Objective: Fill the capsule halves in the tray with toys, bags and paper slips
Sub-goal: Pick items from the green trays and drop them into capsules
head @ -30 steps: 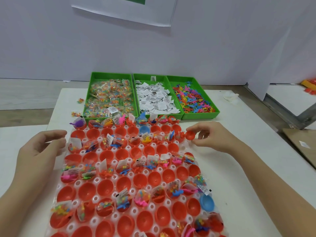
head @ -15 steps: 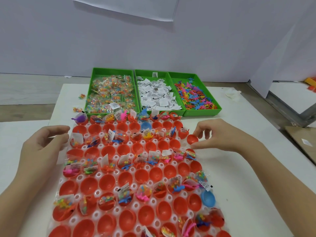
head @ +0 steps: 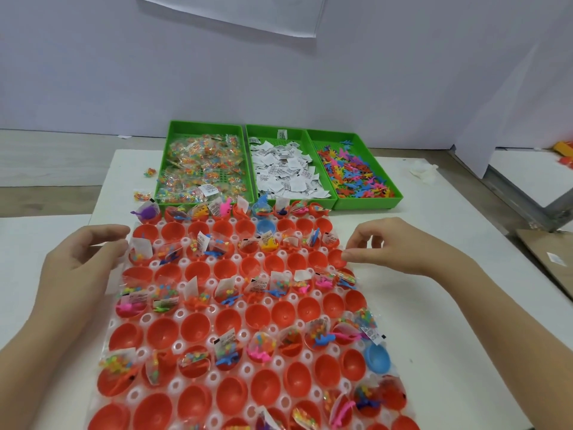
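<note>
My right hand is at the right edge of the clear plastic socket tray, one fingertip touching an empty red plastic capsule half seated there, the other fingers spread apart. My left hand is by the tray's left edge, fingers loosely curled, gripping nothing. Three green plastic bins stand just beyond.

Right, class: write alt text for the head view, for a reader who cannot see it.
A person's right hand touches an empty red plastic capsule half at the edge of a clear plastic tray, partly filled; the left hand is open. Three green plastic bins stand behind.
</note>
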